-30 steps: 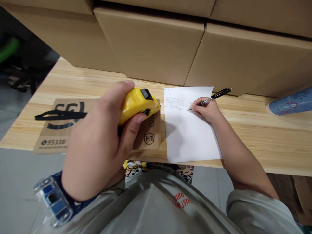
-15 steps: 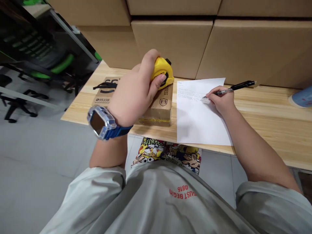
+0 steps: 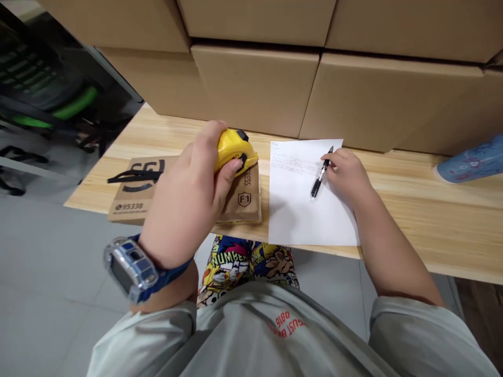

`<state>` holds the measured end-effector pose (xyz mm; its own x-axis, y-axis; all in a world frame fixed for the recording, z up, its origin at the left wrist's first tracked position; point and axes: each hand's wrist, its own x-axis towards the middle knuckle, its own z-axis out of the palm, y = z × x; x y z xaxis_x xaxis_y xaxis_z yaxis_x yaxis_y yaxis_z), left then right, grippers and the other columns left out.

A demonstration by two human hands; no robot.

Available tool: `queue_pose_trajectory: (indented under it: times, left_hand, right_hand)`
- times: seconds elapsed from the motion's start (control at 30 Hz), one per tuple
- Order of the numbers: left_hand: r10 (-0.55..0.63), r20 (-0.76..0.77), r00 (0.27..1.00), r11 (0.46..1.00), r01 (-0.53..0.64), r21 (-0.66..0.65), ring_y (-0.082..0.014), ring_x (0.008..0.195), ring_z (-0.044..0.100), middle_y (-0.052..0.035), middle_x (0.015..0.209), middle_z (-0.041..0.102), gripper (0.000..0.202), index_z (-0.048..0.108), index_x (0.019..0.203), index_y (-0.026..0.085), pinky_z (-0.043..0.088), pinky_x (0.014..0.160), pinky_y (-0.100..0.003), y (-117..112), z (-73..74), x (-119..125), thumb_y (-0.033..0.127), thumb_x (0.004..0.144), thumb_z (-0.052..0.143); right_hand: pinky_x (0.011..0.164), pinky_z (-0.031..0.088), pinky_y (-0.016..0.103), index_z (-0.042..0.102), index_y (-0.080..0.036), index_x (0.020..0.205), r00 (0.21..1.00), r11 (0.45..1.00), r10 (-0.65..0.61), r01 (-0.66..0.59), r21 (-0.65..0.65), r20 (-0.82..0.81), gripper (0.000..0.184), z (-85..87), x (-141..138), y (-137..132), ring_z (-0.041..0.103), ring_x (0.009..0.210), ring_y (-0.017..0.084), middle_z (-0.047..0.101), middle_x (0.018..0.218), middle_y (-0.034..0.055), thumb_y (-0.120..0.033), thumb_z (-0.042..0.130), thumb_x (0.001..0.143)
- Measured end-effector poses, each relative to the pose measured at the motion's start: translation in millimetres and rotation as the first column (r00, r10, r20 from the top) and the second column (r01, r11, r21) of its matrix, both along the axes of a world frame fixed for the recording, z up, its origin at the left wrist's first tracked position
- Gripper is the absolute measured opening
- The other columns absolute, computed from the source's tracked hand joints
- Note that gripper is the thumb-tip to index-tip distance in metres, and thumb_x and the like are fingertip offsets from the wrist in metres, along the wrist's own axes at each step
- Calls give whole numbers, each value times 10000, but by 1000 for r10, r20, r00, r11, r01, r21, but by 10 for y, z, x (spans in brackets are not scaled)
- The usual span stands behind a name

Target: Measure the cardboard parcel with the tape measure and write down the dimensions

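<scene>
My left hand (image 3: pixel 184 193), with a blue watch on its wrist, grips a yellow tape measure (image 3: pixel 233 146) above a brown cardboard box (image 3: pixel 239 214). The box has black print and lies on the table, partly covered by my hand. A black strap (image 3: pixel 135 176) sticks out to the left of that hand. At the right, my right hand (image 3: pixel 348 173) has its fingers closed around a black pen (image 3: pixel 320 180) near the pen's point. The pen is low over a white sheet of paper (image 3: pixel 298 220), its point turned away from me. Small handwriting runs along the sheet's upper part.
Large cardboard boxes (image 3: pixel 255 89) are stacked along the back of the wooden table (image 3: pixel 412 225). A blue patterned cup (image 3: pixel 471 159) lies toward the right edge. Beyond the table's left end is a black and green chair (image 3: pixel 74 102).
The pen has turned over in my right hand, from point on the writing to point facing away. My left hand with the tape measure is lower in view; the camera view has shifted.
</scene>
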<state>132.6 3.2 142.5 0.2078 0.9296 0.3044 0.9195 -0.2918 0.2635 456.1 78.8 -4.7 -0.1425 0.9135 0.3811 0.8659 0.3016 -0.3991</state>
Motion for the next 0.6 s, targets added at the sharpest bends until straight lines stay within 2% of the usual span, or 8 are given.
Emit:
queue_pose_trajectory:
  times: [0.13,0.23,0.3,0.33,0.4,0.47,0.53,0.6]
  left_hand:
    - [13,-52,999,999,-16,-49,-301,1213,669,-99,1405,610,520,387,1516,260,596,993,-421,16,28,-31,472,1041,367]
    - [4,-47,999,996,-8,-91,-292,1184,676,-91,1367,631,527,382,1514,270,601,965,-414,39,54,-36,499,1042,336]
    - [-6,-24,1000,996,4,-85,-286,1204,671,-77,1371,634,525,383,1511,279,602,975,-411,39,50,-40,512,1043,334]
    - [-10,-12,1000,997,9,-80,-284,1214,670,-70,1373,635,525,382,1512,285,604,978,-413,35,40,-43,518,1043,333]
    - [-26,4,1000,998,26,-65,-286,1225,673,-70,1364,645,524,384,1515,278,610,979,-427,27,12,-54,512,1047,345]
    - [-90,36,995,995,92,-32,-273,1241,673,-85,1389,637,514,401,1510,243,613,998,-418,27,-23,-76,474,1052,376]
    - [-174,97,980,984,169,58,-231,1277,657,-79,1464,592,492,417,1501,239,602,1047,-373,29,-55,-122,443,1053,412]
    - [-234,152,960,958,201,202,-189,1385,578,-20,1544,520,474,380,1519,319,534,1173,-355,21,-76,-202,415,1057,424]
  right_hand:
    - [801,522,468,767,-181,1020,990,991,-76,88,-98,119,338,-3,86,-8,637,956,331,669,942,152,-98,509,818]
    - [844,526,492,767,-190,1093,993,991,-91,98,-93,78,350,133,45,-84,635,1000,341,665,956,144,-142,528,841]
    - [970,514,507,729,-228,1212,995,998,29,-34,-51,-98,375,291,-116,-177,621,1122,336,680,1082,125,-235,606,858]
    - [1021,509,500,666,-267,1326,957,986,147,-163,-44,-252,486,371,-245,-227,599,1220,333,659,1246,108,-316,684,843]
    - [1135,456,523,372,-346,1591,839,891,346,-434,-132,-421,1001,492,-578,-307,460,1446,364,470,1577,77,-488,847,721]
    - [1245,335,550,186,-320,1661,736,779,465,-604,-168,-491,1363,528,-930,-338,288,1566,403,266,1710,93,-612,926,555]
    - [1306,251,505,71,-271,1680,649,707,508,-690,-157,-565,1503,495,-1201,-327,228,1597,394,159,1746,108,-670,922,507]
    - [1299,292,462,26,-268,1681,597,691,484,-710,-139,-639,1513,447,-1343,-306,273,1585,375,143,1752,106,-702,899,524]
